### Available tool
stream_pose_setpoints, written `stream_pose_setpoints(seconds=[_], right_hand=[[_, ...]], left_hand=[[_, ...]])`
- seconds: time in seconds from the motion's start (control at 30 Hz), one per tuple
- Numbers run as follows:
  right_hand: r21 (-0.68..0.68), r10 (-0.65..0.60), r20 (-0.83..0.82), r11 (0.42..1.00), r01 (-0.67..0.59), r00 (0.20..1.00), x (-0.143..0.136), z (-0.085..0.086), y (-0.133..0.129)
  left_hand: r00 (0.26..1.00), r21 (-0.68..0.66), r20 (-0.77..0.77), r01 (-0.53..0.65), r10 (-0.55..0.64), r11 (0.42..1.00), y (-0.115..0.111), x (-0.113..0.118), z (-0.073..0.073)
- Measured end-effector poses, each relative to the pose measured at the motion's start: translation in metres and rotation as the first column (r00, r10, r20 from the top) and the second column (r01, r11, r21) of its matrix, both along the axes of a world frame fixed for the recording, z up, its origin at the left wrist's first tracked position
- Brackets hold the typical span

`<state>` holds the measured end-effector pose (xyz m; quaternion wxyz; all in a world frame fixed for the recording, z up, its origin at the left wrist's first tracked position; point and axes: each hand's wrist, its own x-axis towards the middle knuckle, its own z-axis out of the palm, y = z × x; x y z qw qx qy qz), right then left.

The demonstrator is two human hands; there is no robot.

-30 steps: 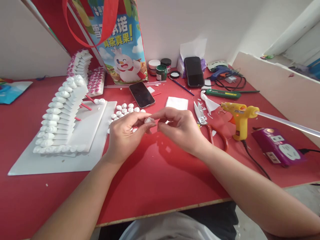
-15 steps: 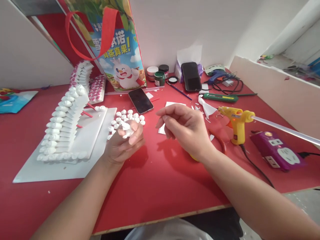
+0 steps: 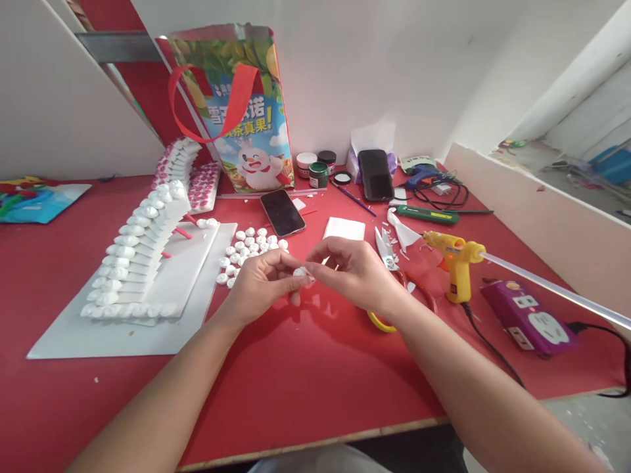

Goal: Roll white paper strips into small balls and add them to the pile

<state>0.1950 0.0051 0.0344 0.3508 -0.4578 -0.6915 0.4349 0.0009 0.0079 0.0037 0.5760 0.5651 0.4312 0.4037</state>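
In front of my chest, my left hand (image 3: pixel 261 284) pinches a small white paper rosette (image 3: pixel 300 271) between thumb and fingers. The fingertips of my right hand (image 3: pixel 359 272) are closed at the rosette's right side; they hide part of it. Behind my left hand lie several finished white rosettes (image 3: pixel 240 246) in a loose cluster. Farther left, a curved white arch (image 3: pixel 132 263) edged with similar rosettes stands on a white board (image 3: pixel 64 341). A stack of white paper squares (image 3: pixel 345 228) rests just beyond my right hand. Scissors (image 3: pixel 383 322) with red and yellow handles lie partly under my right forearm.
At right, a yellow glue gun (image 3: pixel 458 263) holds a long glue stick, near a purple power socket (image 3: pixel 530 318). Toward the back are two phones (image 3: pixel 282 212), paint jars (image 3: pixel 318 174), a green cutter (image 3: pixel 428 215) and a printed bag (image 3: pixel 246 131) with red handles.
My hands have come together: the left moved right and turned over with the white piece, and the right's fingertips now meet it. The view has tilted up slightly.
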Motion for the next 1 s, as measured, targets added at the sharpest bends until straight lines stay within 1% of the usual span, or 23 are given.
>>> stream_pose_setpoints(seconds=[0.1, 0.23, 0.3, 0.37, 0.43, 0.53, 0.6, 0.73, 0.9, 0.97, 1.0], right_hand=[[-0.071, 0.073, 0.095, 0.995, -0.067, 0.993, 0.005, -0.001, 0.003], [-0.169, 0.070, 0.124, 0.984, -0.048, 0.990, 0.006, -0.008, 0.007], [-0.217, 0.068, 0.116, 0.975, -0.042, 0.991, 0.005, -0.012, 0.009], [-0.281, 0.070, 0.092, 0.959, -0.042, 0.993, 0.004, -0.016, 0.012], [-0.356, 0.058, 0.044, 0.934, -0.039, 0.997, 0.003, -0.019, 0.014], [-0.452, 0.005, -0.019, 0.892, -0.013, 1.000, 0.002, -0.021, 0.017], [-0.491, -0.020, -0.047, 0.871, -0.006, 0.999, 0.000, -0.021, 0.017], [-0.535, -0.018, -0.094, 0.844, -0.035, 0.995, -0.006, -0.022, 0.016], [-0.487, -0.056, -0.070, 0.873, 0.015, 0.996, -0.011, -0.027, 0.015], [-0.514, -0.065, -0.106, 0.858, 0.002, 0.992, -0.009, -0.028, 0.016], [-0.548, -0.067, -0.144, 0.836, -0.023, 0.987, -0.008, -0.027, 0.018]], left_hand=[[0.989, 0.144, -0.138, -0.025, 0.045, 0.989, -0.001, -0.002, -0.005], [0.932, 0.370, -0.345, 0.022, 0.115, 0.929, -0.001, -0.003, -0.011], [0.899, 0.420, -0.419, 0.068, 0.127, 0.905, -0.002, -0.003, -0.011], [0.875, 0.429, -0.471, 0.115, 0.113, 0.896, -0.003, -0.003, -0.010], [0.866, 0.429, -0.490, 0.139, 0.100, 0.893, -0.003, -0.002, -0.010], [0.886, 0.419, -0.454, 0.120, 0.093, 0.900, -0.003, 0.000, -0.012], [0.911, 0.392, -0.401, 0.079, 0.093, 0.917, -0.003, 0.001, -0.015], [0.938, 0.346, -0.322, -0.013, 0.132, 0.938, -0.004, 0.004, -0.021], [0.898, 0.362, -0.385, -0.065, 0.212, 0.930, -0.007, 0.008, -0.027], [0.894, 0.362, -0.394, -0.063, 0.213, 0.930, -0.008, 0.010, -0.026], [0.896, 0.364, -0.393, -0.056, 0.208, 0.930, -0.008, 0.010, -0.025]])
